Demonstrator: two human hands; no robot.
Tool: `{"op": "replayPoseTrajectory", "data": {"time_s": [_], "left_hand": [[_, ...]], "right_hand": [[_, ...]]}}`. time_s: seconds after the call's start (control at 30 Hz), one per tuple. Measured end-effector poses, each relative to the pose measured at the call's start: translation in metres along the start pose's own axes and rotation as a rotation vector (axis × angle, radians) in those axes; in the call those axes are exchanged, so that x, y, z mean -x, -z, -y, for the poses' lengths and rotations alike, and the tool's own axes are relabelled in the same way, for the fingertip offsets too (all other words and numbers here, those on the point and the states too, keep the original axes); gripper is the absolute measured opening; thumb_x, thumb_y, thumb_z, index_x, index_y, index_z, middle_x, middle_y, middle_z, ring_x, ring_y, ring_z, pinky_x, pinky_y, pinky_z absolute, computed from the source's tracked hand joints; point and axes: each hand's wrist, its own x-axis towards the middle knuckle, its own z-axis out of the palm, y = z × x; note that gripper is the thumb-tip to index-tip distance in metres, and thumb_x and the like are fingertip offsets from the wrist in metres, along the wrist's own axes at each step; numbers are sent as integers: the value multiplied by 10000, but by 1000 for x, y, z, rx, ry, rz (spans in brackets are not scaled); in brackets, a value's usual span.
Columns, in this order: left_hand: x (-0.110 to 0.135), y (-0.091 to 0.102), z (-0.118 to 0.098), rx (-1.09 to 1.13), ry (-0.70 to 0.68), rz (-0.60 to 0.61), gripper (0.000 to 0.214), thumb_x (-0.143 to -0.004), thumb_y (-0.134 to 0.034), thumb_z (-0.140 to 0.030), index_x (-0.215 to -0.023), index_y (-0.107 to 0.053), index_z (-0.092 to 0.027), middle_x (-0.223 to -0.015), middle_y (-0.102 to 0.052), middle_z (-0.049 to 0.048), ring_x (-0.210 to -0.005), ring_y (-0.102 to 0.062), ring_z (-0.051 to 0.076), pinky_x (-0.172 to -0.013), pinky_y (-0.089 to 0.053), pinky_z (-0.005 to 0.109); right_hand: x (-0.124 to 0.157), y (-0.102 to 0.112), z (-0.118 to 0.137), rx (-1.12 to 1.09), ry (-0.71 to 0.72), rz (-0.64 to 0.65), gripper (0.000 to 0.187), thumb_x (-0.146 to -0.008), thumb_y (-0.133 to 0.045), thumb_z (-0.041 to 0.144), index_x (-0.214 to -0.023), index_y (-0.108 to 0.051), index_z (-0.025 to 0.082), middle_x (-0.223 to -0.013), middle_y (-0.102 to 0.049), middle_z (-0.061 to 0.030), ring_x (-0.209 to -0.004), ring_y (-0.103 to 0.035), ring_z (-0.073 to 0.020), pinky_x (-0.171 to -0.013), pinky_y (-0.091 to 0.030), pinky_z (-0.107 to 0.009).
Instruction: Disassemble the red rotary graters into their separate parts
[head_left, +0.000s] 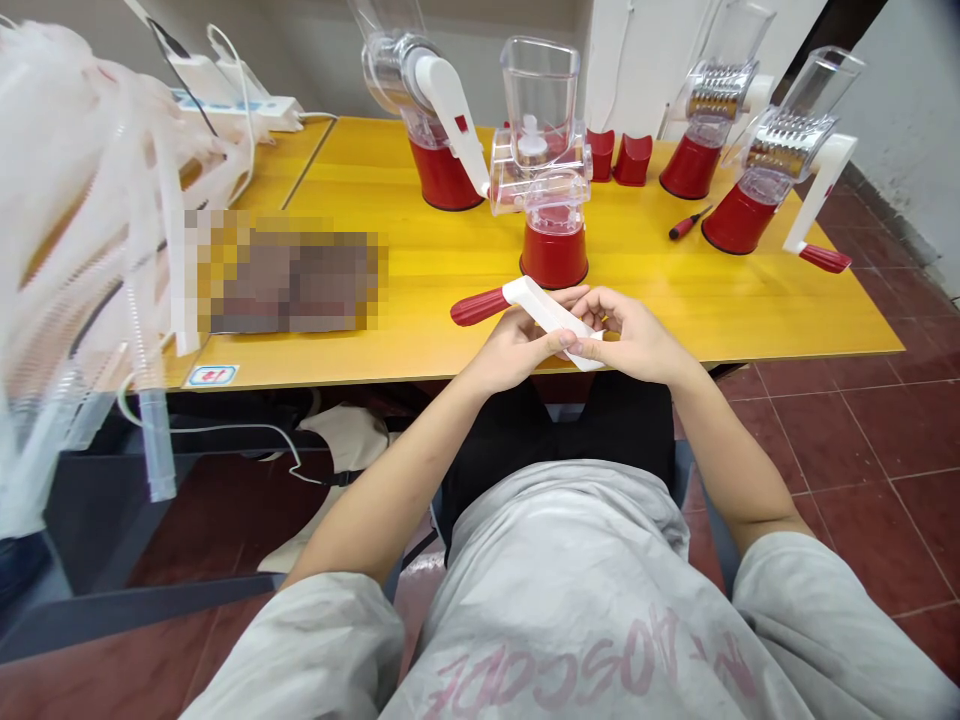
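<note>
- Head view: the left hand [517, 345] is curled, its fingers closed around the white arm of a crank handle [551, 315], with the red grip [480, 305] sticking out to the left.
- The right hand [628, 338] is half closed, its fingertips [581, 320] meeting the arm's lower end; it pinches the arm rather than wrapping it.
- The handle is held in the air just above the front edge of the yellow table [420, 335], in front of the person's lap, and is attached to nothing.
- Nearest beyond the hands stands a red-based grater [553, 258], close to the handle but not touching it. Behind it are a clear square hopper [540, 90] and two small red caps [600, 155].
- Three more graters stand farther back. The rightmost [739, 222] has its crank fitted, and a red-handled screwdriver [686, 223] lies beside it.
- Open tabletop lies to the right of the hands and to their left, up to a blurred patch [292, 270].
- White corrugated tubing [90, 250] hangs in from the left, in front of the table's left end, well apart from the hands.
- Beyond the table's right edge lies a red tiled floor [885, 420].
</note>
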Motion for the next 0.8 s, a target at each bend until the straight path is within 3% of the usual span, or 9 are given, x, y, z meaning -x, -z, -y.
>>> {"op": "replayPoseTrajectory", "data": {"time_s": [0.1, 0.27, 0.53, 0.8], "left_hand": [[1, -2, -2, 4, 7, -18, 780, -934, -935, -655, -1535, -791, -178, -1374, -872, 165, -1237, -850, 356, -1063, -700, 433], [4, -5, 2, 23, 73, -45, 832, -934, -913, -699, -1578, -759, -195, -1403, -855, 179, -1062, -870, 323, -804, -721, 360], [3, -2, 1, 23, 59, -90, 830, -922, -924, -722, -1543, -762, -195, -1302, -860, 164, -1000, -864, 287, -852, -730, 374], [3, 0, 3, 74, 72, -64, 778, -916, -945, -665, -1525, -784, -208, -1238, -863, 132, -909, -853, 252, -665, -701, 292]], "right_hand": [[0, -1, -3, -17, -5, 2, 605, -866, -958, 750, -1073, -693, 247, -1012, -718, -16, -869, -592, -184, -794, -511, -349], [1, 0, 1, -11, 14, 14, 557, -904, -945, 709, -1050, -671, 246, -1007, -729, -10, -865, -623, -178, -799, -528, -347], [2, 1, 10, 181, 128, 26, 434, -1081, -754, 675, -1173, -776, 251, -1132, -791, -59, -1021, -738, -236, -890, -625, -397], [3, 5, 6, 241, 238, 76, 344, -1153, -679, 561, -1267, -766, 248, -1181, -780, -66, -1062, -748, -241, -962, -619, -412]]}}
